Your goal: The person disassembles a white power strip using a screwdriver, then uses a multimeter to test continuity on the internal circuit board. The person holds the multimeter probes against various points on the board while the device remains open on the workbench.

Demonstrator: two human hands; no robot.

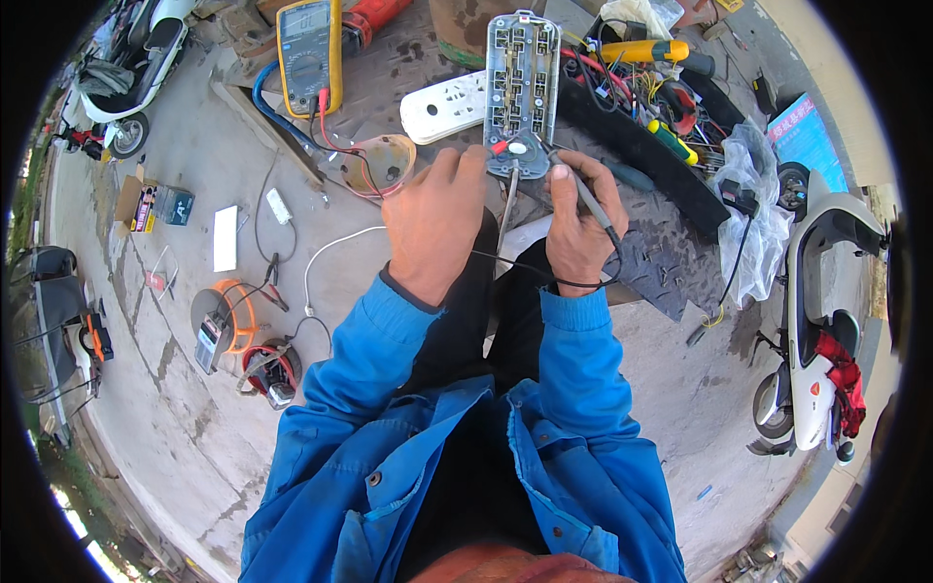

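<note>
An opened power strip [523, 136] lies ahead of me, its metal contact strips and grey housing exposed, with a white cable at its near end. My left hand [437, 219] is closed at its near left side around a red test probe [500, 149], mostly hidden by the fingers. My right hand [586, 228] pinches a dark grey test probe [595, 206] like a pen, its tip close to the strip's near right corner; contact cannot be made out. A yellow multimeter [311, 60] stands at the far left with leads plugged in. The strip's white socket cover [440, 109] lies beside the housing.
A shallow bowl [400, 155] sits left of the strip. At the right is a black tray [641, 155] with pliers, screwdrivers and wires, next to a clear plastic bag [763, 228]. An orange reel [238, 306] stands on the floor; a white scooter [812, 360] is parked right.
</note>
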